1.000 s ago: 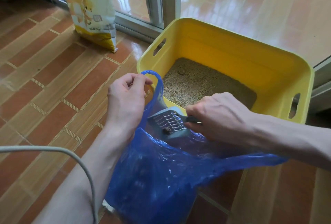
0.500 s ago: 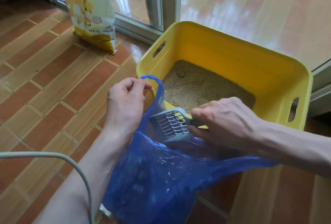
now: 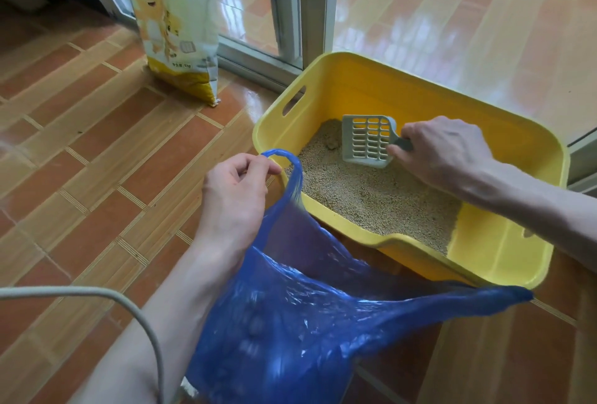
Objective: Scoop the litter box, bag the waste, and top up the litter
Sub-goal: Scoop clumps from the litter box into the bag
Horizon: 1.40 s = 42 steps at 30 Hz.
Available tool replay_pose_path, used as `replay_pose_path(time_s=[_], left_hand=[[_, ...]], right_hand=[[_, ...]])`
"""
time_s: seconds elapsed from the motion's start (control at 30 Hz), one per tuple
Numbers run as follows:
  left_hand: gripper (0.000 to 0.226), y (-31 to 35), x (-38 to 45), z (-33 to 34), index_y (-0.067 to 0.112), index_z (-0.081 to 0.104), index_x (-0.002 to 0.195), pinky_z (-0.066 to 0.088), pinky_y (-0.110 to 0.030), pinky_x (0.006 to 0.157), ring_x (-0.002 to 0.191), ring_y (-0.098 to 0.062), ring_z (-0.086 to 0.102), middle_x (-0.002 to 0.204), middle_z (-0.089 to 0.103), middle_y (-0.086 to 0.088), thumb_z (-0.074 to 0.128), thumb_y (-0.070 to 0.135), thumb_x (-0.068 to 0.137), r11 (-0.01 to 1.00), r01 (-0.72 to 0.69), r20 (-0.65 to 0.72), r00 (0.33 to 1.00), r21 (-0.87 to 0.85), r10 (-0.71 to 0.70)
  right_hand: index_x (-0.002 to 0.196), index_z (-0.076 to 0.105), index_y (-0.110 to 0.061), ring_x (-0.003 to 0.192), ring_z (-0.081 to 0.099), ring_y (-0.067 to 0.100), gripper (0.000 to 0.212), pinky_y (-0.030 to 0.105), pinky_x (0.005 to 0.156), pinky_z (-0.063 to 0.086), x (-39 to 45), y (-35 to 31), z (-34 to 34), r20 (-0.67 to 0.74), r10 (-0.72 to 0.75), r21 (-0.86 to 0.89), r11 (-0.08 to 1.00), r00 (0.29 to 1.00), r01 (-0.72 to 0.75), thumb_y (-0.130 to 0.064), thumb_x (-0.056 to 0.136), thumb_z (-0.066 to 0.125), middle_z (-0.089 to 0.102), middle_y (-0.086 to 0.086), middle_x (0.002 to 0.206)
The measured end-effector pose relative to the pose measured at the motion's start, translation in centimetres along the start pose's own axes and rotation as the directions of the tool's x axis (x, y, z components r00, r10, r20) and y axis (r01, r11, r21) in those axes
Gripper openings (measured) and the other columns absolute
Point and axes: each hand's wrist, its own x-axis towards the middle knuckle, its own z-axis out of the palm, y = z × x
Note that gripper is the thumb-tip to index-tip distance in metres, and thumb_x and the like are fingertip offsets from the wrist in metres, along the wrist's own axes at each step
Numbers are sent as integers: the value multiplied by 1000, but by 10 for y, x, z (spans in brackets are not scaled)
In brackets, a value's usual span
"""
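A yellow litter box [image 3: 504,251] stands on the tiled floor, holding tan litter [image 3: 371,190]. My right hand [image 3: 442,151] grips the handle of a grey slotted scoop [image 3: 366,140], which hangs empty over the litter, just right of a dark clump [image 3: 331,143] at the far left corner. My left hand [image 3: 235,190] pinches one handle of a blue plastic bag [image 3: 290,323], holding it open beside the box's near left corner. Dark lumps show through the bag's lower part.
A yellow-and-white bag of cat litter [image 3: 176,19] stands upright at the back left against a sliding door frame [image 3: 310,6]. A grey cable [image 3: 97,293] curves across the lower left. Glossy tiles stretch beyond the door.
My right hand lifted the scoop out of the blue bag and carried it right and away, over the litter in the box. The scoop's clump is gone. My left hand kept holding the bag.
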Motion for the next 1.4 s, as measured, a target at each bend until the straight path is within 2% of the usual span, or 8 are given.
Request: replay_pose_path(time_s=[0.3,0.6,0.87,0.97,1.07,1.17,1.3,1.4], left_hand=[[28,1,-6,-2,19,72,77,20,-25,47,46,-13,25,57,36,5,57,21,100,1000,7,21,1000,21,-7],[28,5,-10,-6,19,71,77,22,-23,44,45,-11,27,57,38,6,56,21,100,999,1,17,1000,39,-2],[27,8,-12,-8,19,72,78,23,-25,44,45,-12,27,56,39,7,57,23,100,999,-5,21,1000,45,4],[27,7,-12,-10,18,71,78,22,-24,44,44,-11,27,55,39,7,57,22,100,999,-7,18,1000,42,6],[26,5,-11,-12,19,71,78,22,-25,46,44,-11,27,54,39,8,57,22,99,999,-6,15,1000,40,5],[26,4,-11,-12,20,72,76,22,-25,49,44,-12,28,53,40,9,58,23,98,999,-3,14,1000,35,2],[29,4,-12,-12,23,72,74,21,-26,50,45,-12,27,54,40,9,58,24,99,1000,-2,17,1000,28,1],[30,4,-13,-12,24,73,72,21,-26,50,45,-12,27,55,39,9,58,24,99,1000,-1,17,1000,28,0]], right_hand=[[80,54,-10,56,55,25,35,33,54,44,50,-17,35,-35,159,12,987,987,-159,-36,104,52,54,5,65],[100,69,-9,64,64,24,29,36,59,57,51,-29,55,100,199,99,973,975,-209,-34,102,55,64,5,76],[106,68,-8,64,60,24,30,30,55,45,55,-43,74,168,196,249,940,966,-234,-35,101,55,63,4,78],[105,68,-9,65,60,23,32,32,58,49,57,-47,78,221,212,303,913,952,-274,-38,100,56,65,4,79],[102,71,-9,65,64,23,34,31,53,51,58,-50,82,335,205,411,846,919,-339,-41,98,59,72,6,85],[95,73,-9,55,57,16,32,25,45,39,55,-50,87,437,180,548,724,881,-419,-39,96,61,72,4,79],[84,77,-11,46,48,10,32,22,42,34,43,-52,90,502,181,632,590,845,-502,-40,94,65,63,-5,61],[81,77,-15,49,48,10,32,25,45,37,37,-50,88,516,180,683,504,838,-529,-43,94,66,67,-3,67]])
